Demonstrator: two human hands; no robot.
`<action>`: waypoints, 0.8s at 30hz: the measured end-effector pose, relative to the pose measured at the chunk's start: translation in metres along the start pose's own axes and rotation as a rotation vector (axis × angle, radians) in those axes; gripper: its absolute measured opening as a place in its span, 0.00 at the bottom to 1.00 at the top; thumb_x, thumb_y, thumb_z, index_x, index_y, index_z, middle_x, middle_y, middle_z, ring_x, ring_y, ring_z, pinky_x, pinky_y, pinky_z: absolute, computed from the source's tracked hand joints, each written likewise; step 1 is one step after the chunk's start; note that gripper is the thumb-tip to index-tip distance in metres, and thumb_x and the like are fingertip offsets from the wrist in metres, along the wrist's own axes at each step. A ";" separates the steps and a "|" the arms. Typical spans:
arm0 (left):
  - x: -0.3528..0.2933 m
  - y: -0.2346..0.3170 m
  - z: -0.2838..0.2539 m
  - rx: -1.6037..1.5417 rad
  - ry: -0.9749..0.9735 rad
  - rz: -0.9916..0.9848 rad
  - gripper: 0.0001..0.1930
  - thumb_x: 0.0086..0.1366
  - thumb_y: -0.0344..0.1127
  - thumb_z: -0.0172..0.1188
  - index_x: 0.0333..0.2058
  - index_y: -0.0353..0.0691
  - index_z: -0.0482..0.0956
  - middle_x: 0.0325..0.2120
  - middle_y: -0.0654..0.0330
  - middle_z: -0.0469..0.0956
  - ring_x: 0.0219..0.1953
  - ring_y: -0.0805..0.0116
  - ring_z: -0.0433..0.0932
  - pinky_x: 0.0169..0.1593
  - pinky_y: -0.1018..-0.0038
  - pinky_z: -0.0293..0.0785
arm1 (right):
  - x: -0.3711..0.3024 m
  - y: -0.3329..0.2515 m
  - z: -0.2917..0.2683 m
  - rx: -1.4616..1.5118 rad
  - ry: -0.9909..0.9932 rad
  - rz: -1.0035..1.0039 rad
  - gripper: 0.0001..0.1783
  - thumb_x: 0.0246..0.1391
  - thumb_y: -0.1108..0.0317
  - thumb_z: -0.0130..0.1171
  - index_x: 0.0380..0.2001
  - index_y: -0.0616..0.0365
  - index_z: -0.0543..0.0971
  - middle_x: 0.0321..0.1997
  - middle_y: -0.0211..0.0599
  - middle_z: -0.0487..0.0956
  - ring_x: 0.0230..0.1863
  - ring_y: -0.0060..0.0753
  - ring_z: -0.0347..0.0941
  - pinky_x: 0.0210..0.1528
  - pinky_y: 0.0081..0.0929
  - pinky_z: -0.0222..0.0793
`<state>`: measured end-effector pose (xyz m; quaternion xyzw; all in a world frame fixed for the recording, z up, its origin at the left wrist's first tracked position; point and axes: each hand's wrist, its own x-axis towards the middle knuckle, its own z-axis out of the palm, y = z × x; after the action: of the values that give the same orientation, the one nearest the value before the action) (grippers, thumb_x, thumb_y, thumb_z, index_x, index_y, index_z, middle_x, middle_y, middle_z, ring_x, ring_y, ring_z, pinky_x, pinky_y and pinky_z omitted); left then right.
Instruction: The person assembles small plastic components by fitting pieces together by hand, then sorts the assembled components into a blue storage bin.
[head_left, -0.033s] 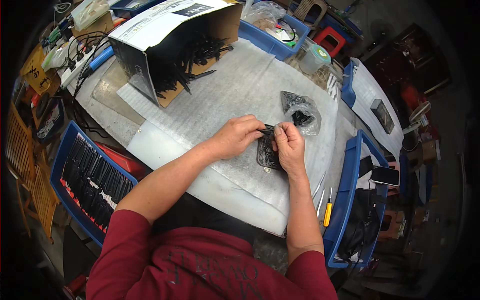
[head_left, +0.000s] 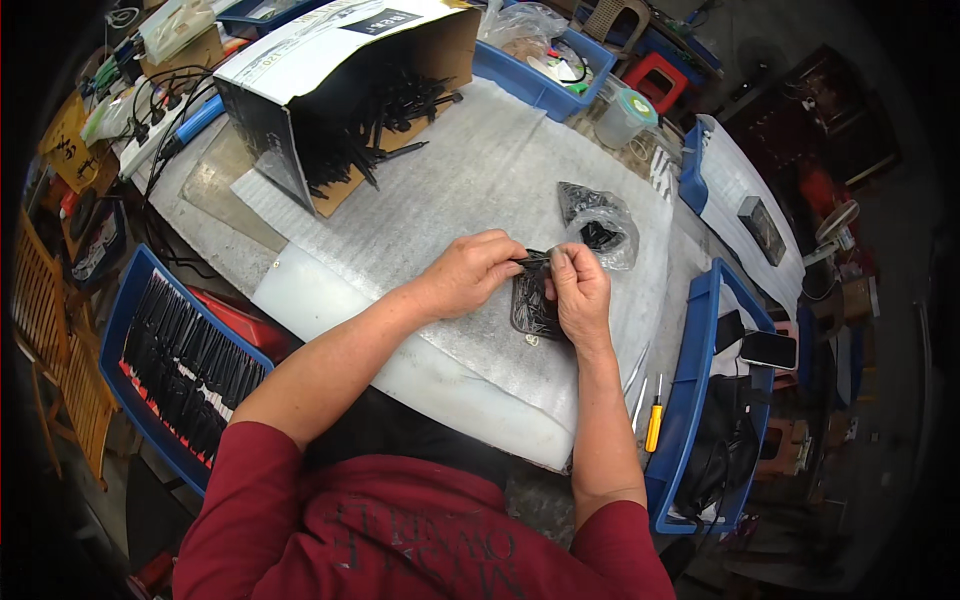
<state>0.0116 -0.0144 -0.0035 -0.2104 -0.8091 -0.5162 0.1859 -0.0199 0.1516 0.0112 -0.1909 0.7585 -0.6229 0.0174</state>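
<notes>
View's shifted slightly vs before; clear plastic bag (head_left: 622,240) nr R hand (head_left: 582,292); L hand (head_left: 470,272) + R pinch slim blk part (head_left: 537,258).

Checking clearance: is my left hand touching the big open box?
Apart: the head view shows pale sheet lying between the left hand and open box.

A slim black piece (head_left: 537,257), partly hidden, is held crosswise between left grip (head_left: 472,268) and right grip (head_left: 580,288).

The maroon short-sleeved shirt (head_left: 410,490) bears dark lettering (head_left: 490,545).
</notes>
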 end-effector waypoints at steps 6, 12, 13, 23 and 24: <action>0.001 -0.006 -0.002 -0.010 -0.027 -0.013 0.05 0.53 0.26 0.53 0.30 0.35 0.72 0.25 0.60 0.71 0.26 0.68 0.70 0.30 0.74 0.67 | 0.017 0.005 -0.033 0.020 0.263 -0.065 0.07 0.51 0.71 0.49 0.29 0.64 0.72 0.17 0.26 0.68 0.17 0.11 0.61 0.18 0.11 0.57; 0.003 -0.005 -0.003 -0.005 -0.037 -0.027 0.05 0.53 0.26 0.52 0.30 0.35 0.72 0.24 0.60 0.70 0.26 0.67 0.70 0.31 0.74 0.67 | 0.028 0.017 -0.046 -0.994 0.173 -0.242 0.11 0.46 0.74 0.48 0.35 0.63 0.72 0.32 0.51 0.73 0.33 0.49 0.70 0.36 0.37 0.65; 0.002 -0.006 -0.004 -0.006 -0.029 -0.030 0.05 0.53 0.26 0.52 0.30 0.35 0.72 0.24 0.60 0.70 0.26 0.67 0.70 0.31 0.74 0.67 | 0.031 0.012 -0.040 -1.050 0.139 -0.136 0.12 0.45 0.74 0.47 0.36 0.62 0.72 0.36 0.51 0.72 0.36 0.51 0.69 0.38 0.40 0.65; 0.001 -0.004 -0.005 -0.014 -0.031 -0.033 0.05 0.54 0.27 0.52 0.31 0.36 0.72 0.25 0.58 0.70 0.28 0.65 0.70 0.32 0.72 0.67 | 0.047 0.009 -0.031 -1.247 0.037 0.086 0.11 0.46 0.67 0.47 0.34 0.59 0.73 0.32 0.50 0.74 0.36 0.52 0.69 0.38 0.42 0.64; 0.002 -0.004 -0.006 -0.013 -0.025 -0.028 0.05 0.54 0.27 0.52 0.31 0.35 0.72 0.25 0.58 0.70 0.28 0.65 0.70 0.32 0.73 0.67 | 0.046 0.010 -0.031 -1.250 0.057 0.071 0.11 0.46 0.67 0.47 0.32 0.59 0.73 0.32 0.50 0.74 0.35 0.52 0.70 0.37 0.42 0.65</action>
<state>0.0085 -0.0208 -0.0036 -0.2067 -0.8109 -0.5213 0.1671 -0.0729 0.1678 0.0181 -0.1233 0.9854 -0.0656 -0.0971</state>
